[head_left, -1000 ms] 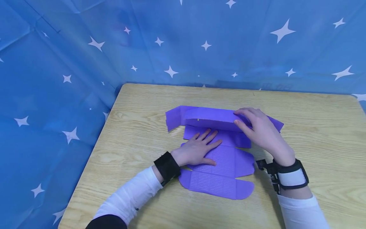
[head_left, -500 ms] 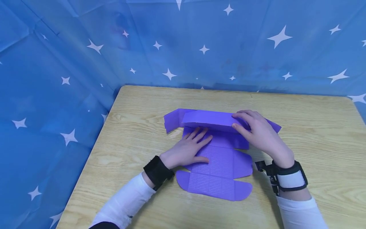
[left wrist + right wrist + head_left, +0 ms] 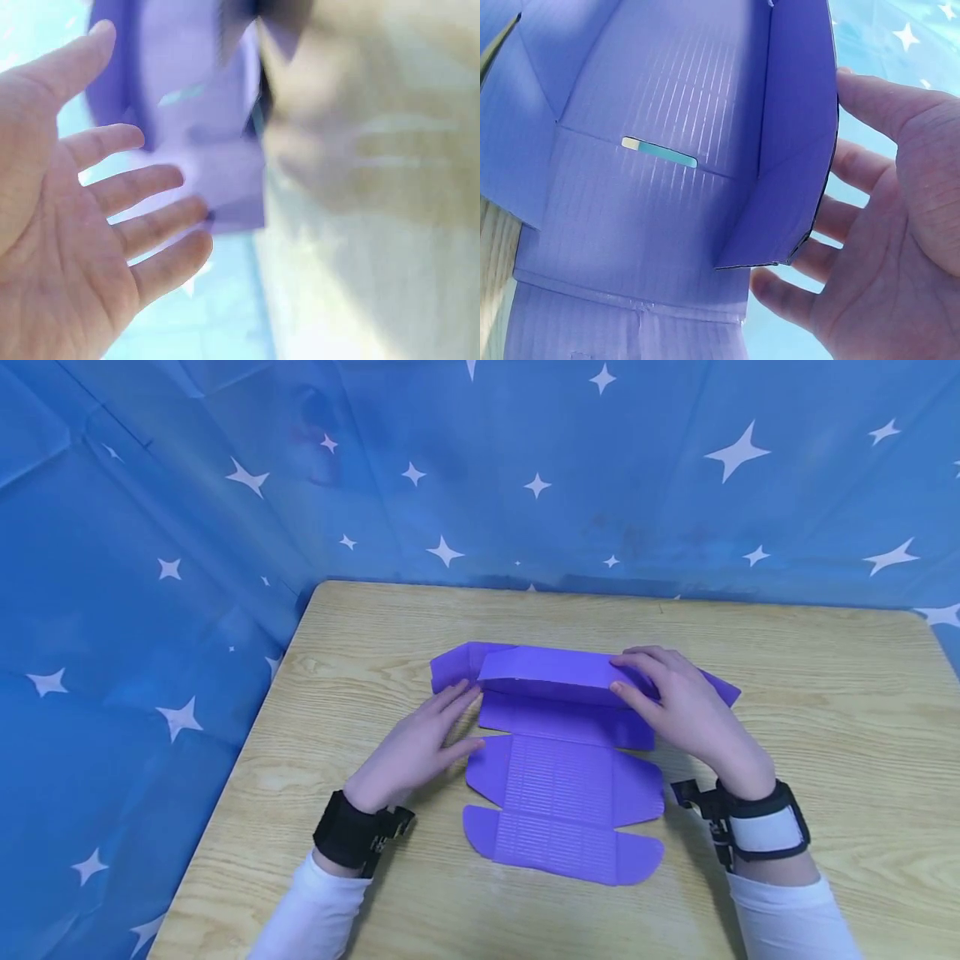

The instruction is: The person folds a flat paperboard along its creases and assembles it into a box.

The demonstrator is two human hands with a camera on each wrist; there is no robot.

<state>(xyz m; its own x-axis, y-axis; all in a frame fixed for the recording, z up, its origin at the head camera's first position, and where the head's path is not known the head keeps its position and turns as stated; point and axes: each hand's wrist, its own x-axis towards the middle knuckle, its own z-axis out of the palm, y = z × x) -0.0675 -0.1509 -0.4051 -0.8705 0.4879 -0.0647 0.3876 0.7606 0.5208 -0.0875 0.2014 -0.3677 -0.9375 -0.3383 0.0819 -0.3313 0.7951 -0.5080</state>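
Note:
An unfolded purple cardboard box [image 3: 558, 777] lies on the table, its side flaps spread out near me and its far panel raised. My right hand [image 3: 690, 714] holds the right part of the raised panel [image 3: 551, 664], thumb on the near side. In the right wrist view the fingers [image 3: 851, 165] pass behind the panel's edge, and a slot shows in the cardboard. My left hand [image 3: 408, 747] is by the box's left side, fingers extended near the left end flap [image 3: 450, 667]. In the blurred left wrist view its palm faces the purple cardboard [image 3: 232, 184], with nothing gripped.
The box lies on a light wood-grain table [image 3: 360, 643]. Behind and to the left hangs a blue cloth [image 3: 480, 460] with white stars. Both wrists carry black straps with small camera mounts.
My left hand has lifted off the box's middle and moved left, beside the left end flap, uncovering the left side flap. My right hand stays on the raised panel.

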